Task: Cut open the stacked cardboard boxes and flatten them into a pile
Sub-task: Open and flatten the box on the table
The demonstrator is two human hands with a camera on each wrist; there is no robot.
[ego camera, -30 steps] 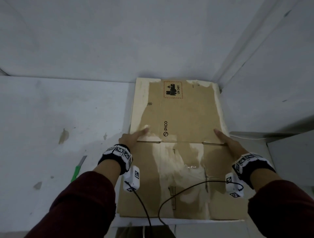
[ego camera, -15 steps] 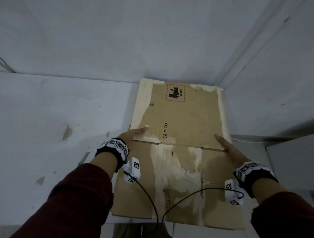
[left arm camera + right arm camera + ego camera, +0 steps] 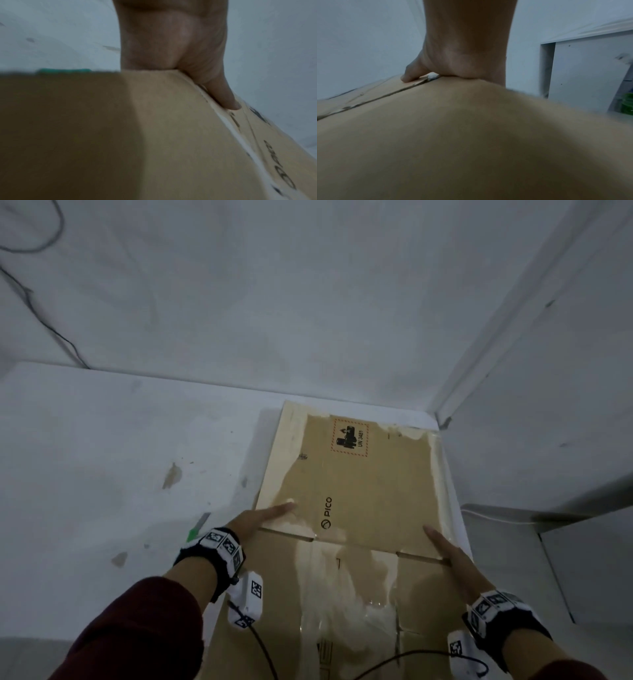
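Observation:
A flattened brown cardboard box (image 3: 359, 484) with a PICO mark and a red-framed label lies lengthwise in front of me, over the right end of the white table (image 3: 102, 474). My left hand (image 3: 260, 522) holds its left edge at the fold line, thumb (image 3: 223, 94) on top. My right hand (image 3: 448, 553) holds the right edge the same way, its thumb (image 3: 409, 77) lying on the board. The other fingers of both hands are hidden under the cardboard. A green-handled knife (image 3: 198, 527) lies on the table just left of my left wrist.
Grey walls meet in a corner (image 3: 442, 419) right behind the cardboard's far end. A white cabinet (image 3: 582, 559) stands to the right, with something green (image 3: 627, 104) inside it. A dark cable (image 3: 34, 313) hangs on the wall at the far left.
The cardboard has come nearer to me and a little left, its near end now past the bottom of the view. Both hands keep their hold on its edges.

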